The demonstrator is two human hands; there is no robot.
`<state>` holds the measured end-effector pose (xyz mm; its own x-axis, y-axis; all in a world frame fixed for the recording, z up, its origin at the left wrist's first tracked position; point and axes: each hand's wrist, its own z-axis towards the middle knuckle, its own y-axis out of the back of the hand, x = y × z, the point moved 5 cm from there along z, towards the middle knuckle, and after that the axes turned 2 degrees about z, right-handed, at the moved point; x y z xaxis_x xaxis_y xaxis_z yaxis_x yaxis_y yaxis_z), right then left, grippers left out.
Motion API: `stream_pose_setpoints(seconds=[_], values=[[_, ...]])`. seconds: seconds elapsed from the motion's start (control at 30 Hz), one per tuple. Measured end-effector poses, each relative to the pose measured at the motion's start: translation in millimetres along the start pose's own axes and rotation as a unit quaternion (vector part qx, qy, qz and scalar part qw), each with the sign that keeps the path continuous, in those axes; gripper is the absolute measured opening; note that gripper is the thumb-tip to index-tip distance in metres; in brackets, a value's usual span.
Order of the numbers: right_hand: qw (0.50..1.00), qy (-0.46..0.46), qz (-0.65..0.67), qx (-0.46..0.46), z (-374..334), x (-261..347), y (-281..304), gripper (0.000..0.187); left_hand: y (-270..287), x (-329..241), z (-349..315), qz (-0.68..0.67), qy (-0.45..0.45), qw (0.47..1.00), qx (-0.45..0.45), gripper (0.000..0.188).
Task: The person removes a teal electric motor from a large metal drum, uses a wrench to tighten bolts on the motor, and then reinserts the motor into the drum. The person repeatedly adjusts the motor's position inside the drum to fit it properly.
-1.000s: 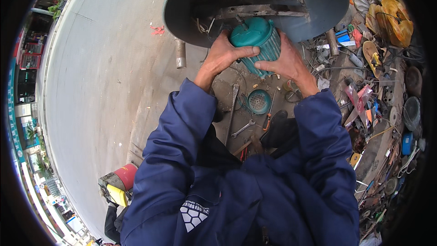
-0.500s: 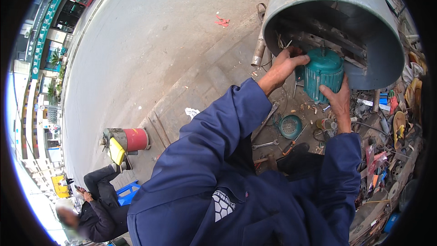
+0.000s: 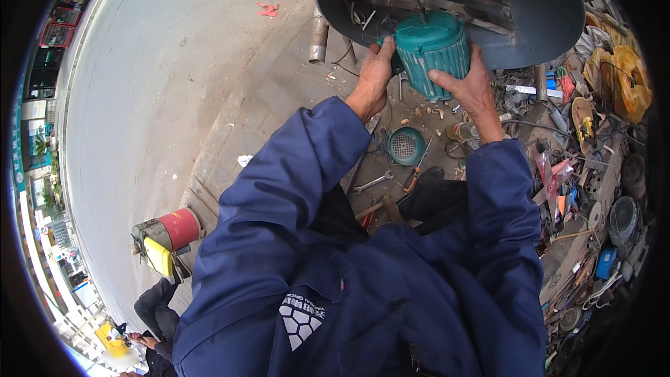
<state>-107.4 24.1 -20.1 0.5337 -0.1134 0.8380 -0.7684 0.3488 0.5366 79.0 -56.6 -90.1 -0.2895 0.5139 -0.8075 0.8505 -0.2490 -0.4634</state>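
A green electric motor (image 3: 436, 63) with a ribbed housing stands upright between my hands, its short shaft pointing up. My left hand (image 3: 374, 78) grips its left side, the thumb against the casing and the other fingers partly hidden. On its right side, my right hand (image 3: 469, 87) is wrapped round the ribs with the thumb across the front. Just behind the motor opens a large grey metal drum (image 3: 537, 14) with rusty bars (image 3: 447, 5) inside. Below the motor, a round green perforated cover (image 3: 406, 146) lies on the ground by a wrench (image 3: 374, 181) and an orange-handled screwdriver (image 3: 414, 176).
Scrap, a yellow plastic bag (image 3: 628, 84) and a sandal (image 3: 582, 122) crowd the right side. A metal pipe (image 3: 318, 40) lies left of the drum. Further left are a red and grey cylinder (image 3: 180, 228) and a seated person (image 3: 155, 314). My shoe (image 3: 422, 195) is near the cover.
My view has shifted, so the scene sits further left and higher. The left hand has moved lower on the motor's side; the right hand keeps its hold.
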Motion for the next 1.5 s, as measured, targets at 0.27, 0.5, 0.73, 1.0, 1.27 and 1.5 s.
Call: stream_pose_setpoints(seconds=[0.27, 0.5, 0.73, 1.0, 1.27, 1.5], values=[[0.997, -0.009, 0.052, -0.053, -10.6, 32.7, 16.8, 0.109, -23.6, -25.2, -23.5, -0.051, -0.007, 0.998, 0.020, 0.075], [0.992, -0.073, 0.075, -0.066, -22.5, 49.9, 26.4, 0.094, -40.4, -21.0, -24.7, -0.106, 0.011, 0.991, 0.081, 0.053], [0.990, -0.099, 0.081, -0.058, -17.1, 84.6, 42.8, 0.089, -57.4, -38.6, -27.6, -0.154, 0.017, 0.977, 0.146, 0.046], [0.998, -0.060, -0.023, -0.017, 32.5, 129.1, 58.9, 0.092, -66.9, -65.6, -19.7, -0.245, -0.033, 0.947, 0.203, 0.051], [0.997, -0.074, -0.018, 0.026, 74.1, 133.1, 54.8, 0.085, -65.8, -82.6, 0.0, -0.311, -0.045, 0.931, 0.183, 0.046], [0.986, -0.107, 0.118, 0.043, 70.0, 124.4, 66.0, 0.081, -67.6, -91.9, 2.2, -0.140, -0.190, 0.959, 0.156, 0.074]])
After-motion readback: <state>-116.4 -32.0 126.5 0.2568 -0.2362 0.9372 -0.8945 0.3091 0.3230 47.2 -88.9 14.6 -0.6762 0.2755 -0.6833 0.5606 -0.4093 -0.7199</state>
